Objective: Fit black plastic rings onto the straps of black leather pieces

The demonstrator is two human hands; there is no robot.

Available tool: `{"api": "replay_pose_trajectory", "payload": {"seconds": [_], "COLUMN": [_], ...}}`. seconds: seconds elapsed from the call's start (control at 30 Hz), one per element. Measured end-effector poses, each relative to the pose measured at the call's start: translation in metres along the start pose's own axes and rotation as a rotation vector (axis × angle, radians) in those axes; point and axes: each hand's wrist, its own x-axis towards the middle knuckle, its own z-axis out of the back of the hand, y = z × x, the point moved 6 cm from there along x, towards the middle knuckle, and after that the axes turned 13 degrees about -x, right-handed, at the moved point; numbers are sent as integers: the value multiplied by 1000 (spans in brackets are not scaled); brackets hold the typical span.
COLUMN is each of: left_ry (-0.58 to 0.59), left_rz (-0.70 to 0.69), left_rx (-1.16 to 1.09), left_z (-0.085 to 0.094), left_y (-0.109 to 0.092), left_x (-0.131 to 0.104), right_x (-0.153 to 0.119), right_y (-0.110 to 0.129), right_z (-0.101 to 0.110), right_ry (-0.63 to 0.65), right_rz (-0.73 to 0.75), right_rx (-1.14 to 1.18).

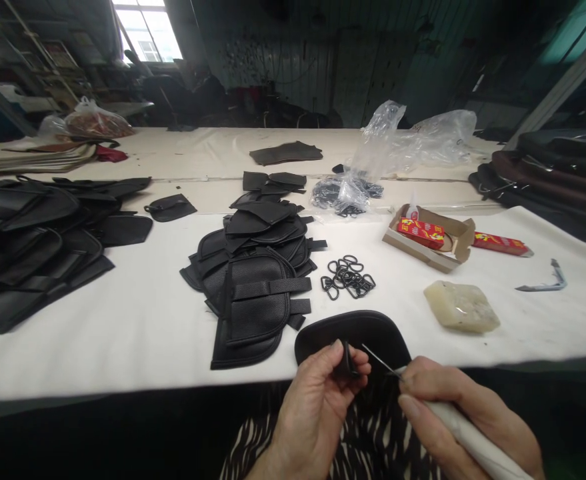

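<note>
My left hand (pixel 317 393) pinches folded black strip (pixel 346 363) in front of black curved panel (pixel 357 327), by table's (pixel 163 333) near edge; my right hand (pixel 473 395) grips thin-tipped tool (pixel 467 430), long axis slanting up and left, tip just right of strip, seemingly apart; cardboard box (pixel 417 255) holds red packet (pixel 421 233); clear plastic bag (pixel 351 192) holds dark pieces (pixel 325 193), too unclear to name.

Dark garment (pixel 247 440), seemingly brown-black, with pale, streaky markings.
</note>
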Motion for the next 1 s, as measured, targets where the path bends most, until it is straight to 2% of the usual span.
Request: {"api": "replay_pose_trajectory", "payload": {"seconds": [0.13, 0.27, 0.43, 0.53, 0.63, 0.8, 1.0], "left_ry": [18, 44, 50, 25, 71, 185, 210], "left_rz": [-13, -17, -14, -26, -16, -29, -27], "left_rx": [-9, -34, -73, -98, -94, -45, 28], "left_z": [0, 2, 4, 4, 1, -5, -7], "left_y": [1, 2, 2, 2, 2, 2, 2], "left_x": [0, 2, 2, 0, -2, -4, -6], "right_x": [-6, -11, -17, -21, -26, -27, -26], "right_y": [1, 7, 6, 0, -1, -7, -5], "right_z": [-19, -34, -46, -47, -49, -46, -49], "right_ry": [-31, -158, -167, -183, -187, -246, -223], "right_rz": [132, 287, 478, 486, 458, 242, 278], "right_rx": [-102, -309, -522, -571, -543, -363, -470]}}
